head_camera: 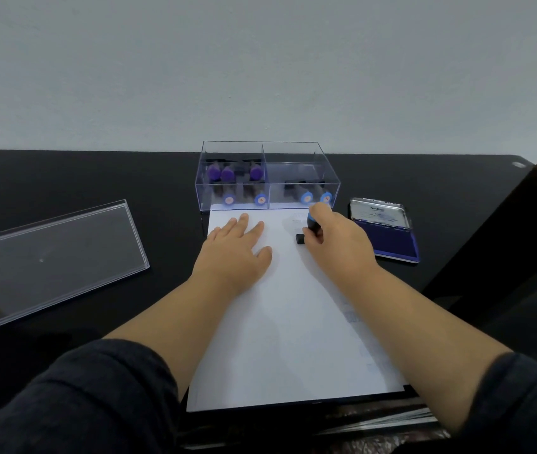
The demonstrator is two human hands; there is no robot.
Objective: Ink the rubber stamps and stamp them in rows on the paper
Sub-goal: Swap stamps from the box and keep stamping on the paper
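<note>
A white sheet of paper [293,322] lies on the black table in front of me. My left hand [234,253] presses flat on its upper left part, fingers spread. My right hand [336,244] grips a rubber stamp [309,226] with a blue-topped black handle, its black base down on the paper near the top right. Faint blue prints run along the paper's right edge. An open blue ink pad [388,237] sits just right of the paper, lid raised.
A clear plastic box [267,188] at the paper's far edge holds several more stamps with purple and blue caps. Its clear lid [51,257] lies on the table to the left. A grey wall rises behind the table.
</note>
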